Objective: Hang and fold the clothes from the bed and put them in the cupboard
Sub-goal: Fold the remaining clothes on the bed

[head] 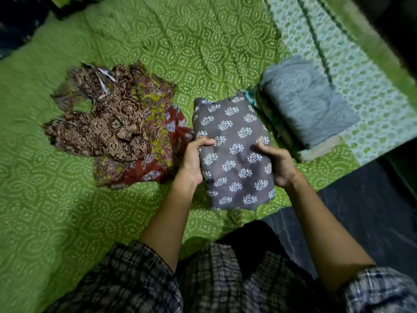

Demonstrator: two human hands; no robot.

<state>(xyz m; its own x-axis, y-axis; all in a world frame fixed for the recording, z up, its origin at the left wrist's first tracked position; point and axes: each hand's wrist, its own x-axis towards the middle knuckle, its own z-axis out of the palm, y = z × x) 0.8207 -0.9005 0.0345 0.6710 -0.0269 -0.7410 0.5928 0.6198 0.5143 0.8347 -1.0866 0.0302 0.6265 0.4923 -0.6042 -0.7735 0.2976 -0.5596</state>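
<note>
Head view, read from left to right. The green quilted bedspread with a white dotted print (67, 199) is the work surface. On its left part lies a crumpled heap of brown, mustard and red printed garments (117, 129). It is unfolded and tangled, so it is probably the stock not yet dealt with.

Just right of the heap, the left hand (194, 159) grips the left edge of a folded grey cotton garment with white leaf motifs (234, 159), with the thumb on top and the fingers curled under. The right hand (275, 163) clasps the opposite edge in the same way. A grip on both sides keeps the layers square, so the fold does not slip open. Whether the garment rests on the bedspread or is held just above it cannot be told.

Close on the right stands a stack of folded clothes topped by a grey-blue patterned cloth (304, 102), near the edge of the bed. It is probably the pile of finished items waiting for the cupboard. The cupboard is not in view, and the stack is the likely next place for the grey garment.
</note>
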